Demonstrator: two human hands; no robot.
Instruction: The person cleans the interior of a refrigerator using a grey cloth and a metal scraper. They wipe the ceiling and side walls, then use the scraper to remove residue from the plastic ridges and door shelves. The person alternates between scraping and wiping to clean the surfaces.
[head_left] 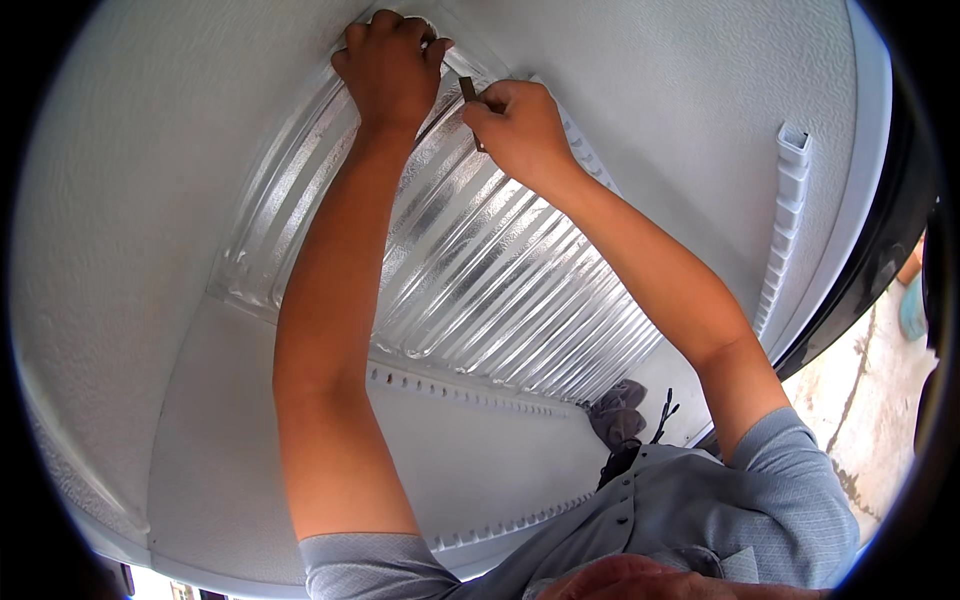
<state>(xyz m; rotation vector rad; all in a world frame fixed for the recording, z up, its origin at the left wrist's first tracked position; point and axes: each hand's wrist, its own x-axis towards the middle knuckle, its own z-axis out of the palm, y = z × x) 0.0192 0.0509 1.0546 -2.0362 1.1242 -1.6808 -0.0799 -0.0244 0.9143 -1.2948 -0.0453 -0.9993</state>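
A silver foil panel (480, 270) with many parallel raised ridges, like tubes under foil, lines the wall of a white cabinet. My left hand (388, 75) rests at the panel's far upper end, fingers bent and apart, fingertips against the foil edge and partly hidden. Close to its right, my right hand (525, 130) is closed round a short, dark, flat strip (467, 90). The strip's upper end sticks out above the thumb, and its lower end shows below the fingers, over the foil. Its exact kind cannot be made out.
White textured cabinet walls (130, 200) surround my arms. A ribbed white rail (785, 220) runs down the right wall, and a notched rail (460, 392) lies below the panel. Grey shoes (617, 412) show near my shirt. Outside at right is pale, cracked ground (860, 390).
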